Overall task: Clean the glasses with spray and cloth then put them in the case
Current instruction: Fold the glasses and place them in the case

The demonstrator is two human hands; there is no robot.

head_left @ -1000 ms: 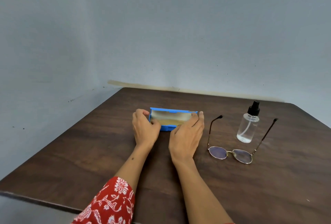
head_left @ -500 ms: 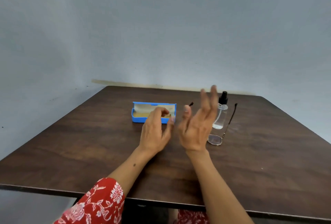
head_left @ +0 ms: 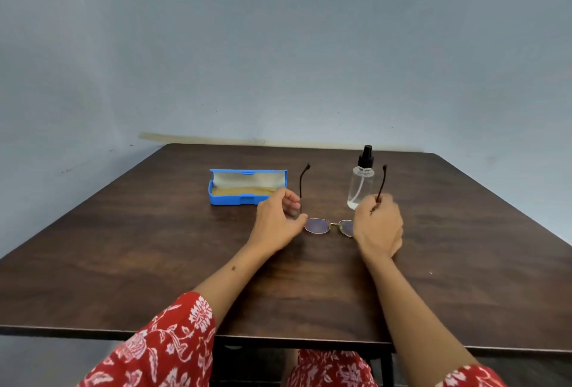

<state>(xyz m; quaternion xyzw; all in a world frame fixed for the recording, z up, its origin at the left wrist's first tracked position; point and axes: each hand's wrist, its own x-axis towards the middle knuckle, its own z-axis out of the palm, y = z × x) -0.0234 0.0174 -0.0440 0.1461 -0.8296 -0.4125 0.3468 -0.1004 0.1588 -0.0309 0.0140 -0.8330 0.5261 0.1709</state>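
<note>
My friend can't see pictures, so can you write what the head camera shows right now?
Two bare hands hold a pair of glasses by the arms over a dark wooden table, left hand on one arm, right hand on the other. An open blue case sits behind on the left, a clear spray bottle behind on the right.

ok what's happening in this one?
A person is gripping the glasses by both temples, left hand on one side and right hand on the other, lenses low over the table. The blue case sits open to the left with what looks like a cloth inside. The spray bottle stands untouched behind the right hand. No spraying or wiping yet.
</note>
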